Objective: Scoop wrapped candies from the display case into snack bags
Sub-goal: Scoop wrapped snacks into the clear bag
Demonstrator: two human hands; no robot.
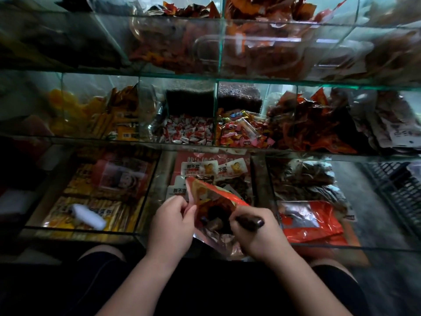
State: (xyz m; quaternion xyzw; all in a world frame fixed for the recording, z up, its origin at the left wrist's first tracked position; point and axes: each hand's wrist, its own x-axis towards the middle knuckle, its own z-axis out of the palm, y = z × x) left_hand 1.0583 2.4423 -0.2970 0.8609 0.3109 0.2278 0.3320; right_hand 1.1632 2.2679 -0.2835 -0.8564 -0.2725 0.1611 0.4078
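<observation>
My left hand [172, 224] pinches the left edge of an open red-orange snack bag [211, 201], holding its mouth open over the bottom middle compartment. Dark wrapped pieces show inside the bag. My right hand [255, 233] grips a dark scoop handle [250, 222] at the bag's right edge; the scoop's bowl is hidden inside the bag. On the middle shelf, red-and-white wrapped candies [186, 131] fill one glass compartment, and mixed colourful wrapped candies [243, 133] fill the one to its right.
The glass display case [205, 148] has three tiers of compartments with glass dividers. Red packets [309, 220] lie in the bottom right compartment, yellow packets and a white bottle [88, 216] in the bottom left. A dark plastic crate [401, 190] stands at far right. My knees are below.
</observation>
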